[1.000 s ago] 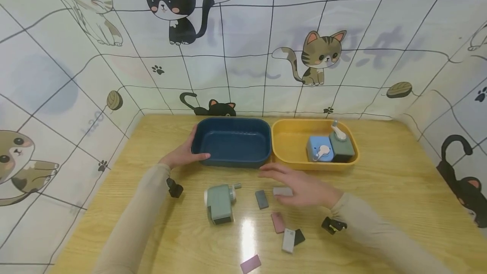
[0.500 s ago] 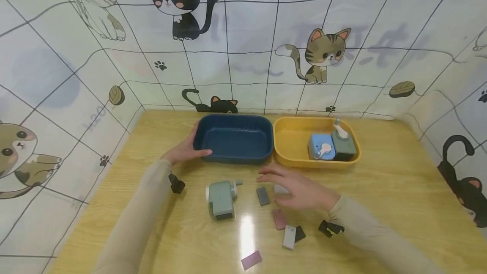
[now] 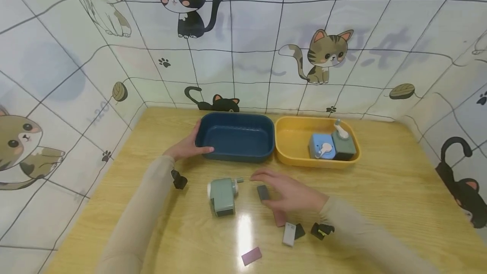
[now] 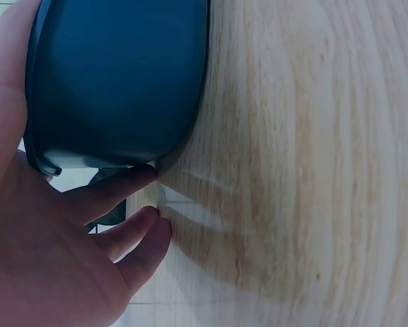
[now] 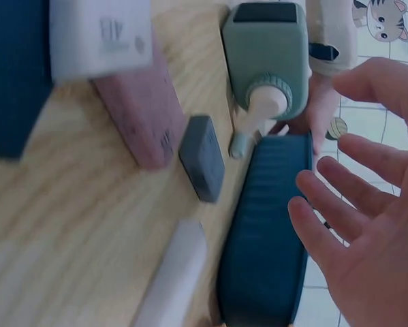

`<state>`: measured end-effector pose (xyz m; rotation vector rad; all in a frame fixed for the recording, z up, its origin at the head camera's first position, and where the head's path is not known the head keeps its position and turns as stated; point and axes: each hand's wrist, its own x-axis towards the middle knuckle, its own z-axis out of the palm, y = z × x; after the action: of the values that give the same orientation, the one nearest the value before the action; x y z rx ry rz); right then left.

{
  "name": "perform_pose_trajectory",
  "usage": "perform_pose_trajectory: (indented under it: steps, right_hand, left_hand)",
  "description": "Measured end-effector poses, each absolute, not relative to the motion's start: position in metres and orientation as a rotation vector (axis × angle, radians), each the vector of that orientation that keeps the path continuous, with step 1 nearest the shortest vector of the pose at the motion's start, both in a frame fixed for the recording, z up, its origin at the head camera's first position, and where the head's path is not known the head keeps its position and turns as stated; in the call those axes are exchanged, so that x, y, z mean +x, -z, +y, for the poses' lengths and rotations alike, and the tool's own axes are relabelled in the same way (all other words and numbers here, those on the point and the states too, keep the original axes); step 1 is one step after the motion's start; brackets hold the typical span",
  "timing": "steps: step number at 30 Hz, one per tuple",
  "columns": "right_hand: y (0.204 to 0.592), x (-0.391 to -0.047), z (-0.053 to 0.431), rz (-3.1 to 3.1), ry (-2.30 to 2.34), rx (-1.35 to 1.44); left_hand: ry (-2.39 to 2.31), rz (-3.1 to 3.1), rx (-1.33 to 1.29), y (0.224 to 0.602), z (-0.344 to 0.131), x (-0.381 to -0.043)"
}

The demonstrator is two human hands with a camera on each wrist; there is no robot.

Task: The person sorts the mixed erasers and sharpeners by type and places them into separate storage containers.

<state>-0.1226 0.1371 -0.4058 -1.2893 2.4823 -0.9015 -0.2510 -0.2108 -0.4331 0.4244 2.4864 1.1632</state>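
Note:
At the back left, my left hand (image 3: 187,147) holds the near-left corner of a dark blue bin (image 3: 237,157), thumb over the rim and fingers outside. The left wrist view has those fingers (image 4: 132,255) at the bin's end wall, close to the tabletop. My right hand (image 3: 291,191) hovers palm down over several erasers, fingers spread and holding nothing. Below it are a dark grey eraser (image 3: 262,190) and a pink eraser (image 3: 280,219). A white eraser (image 5: 173,279) shows in the right wrist view but is hidden under the hand in the head view. Left of these stands a green crank pencil sharpener (image 3: 222,195).
A yellow bin (image 3: 291,138) adjoins the blue one, with a blue sharpener (image 3: 321,142) and a dark green sharpener (image 3: 344,149) inside. Nearer me lie a white eraser marked 4B (image 3: 289,234), a black eraser (image 3: 300,231) and a flat pink eraser (image 3: 252,256). Cat-printed cloth (image 3: 258,67) walls the table.
My right hand has shifted left over the erasers, covering the white one in the head view. The left hand stays on the blue bin. The head view has shifted slightly.

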Motion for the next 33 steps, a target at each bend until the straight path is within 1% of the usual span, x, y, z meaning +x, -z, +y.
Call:
perform_pose_trajectory:
  steps: [9, 18, 33]
  right_hand:
    - [0.419, -0.121, 0.123, 2.510, 0.945, -1.261]
    - [0.425, -0.125, 0.108, 2.500, 1.008, -1.242]
    - [0.435, -0.131, 0.087, 2.470, 1.019, -1.054]
  left_hand:
    - [-1.135, 2.495, 0.429, 0.435, -0.211, -0.249]
    - [-1.124, 2.516, 0.438, 0.439, -0.212, -0.255]
    - [-1.122, 2.514, 0.451, 0.435, -0.212, -0.253]
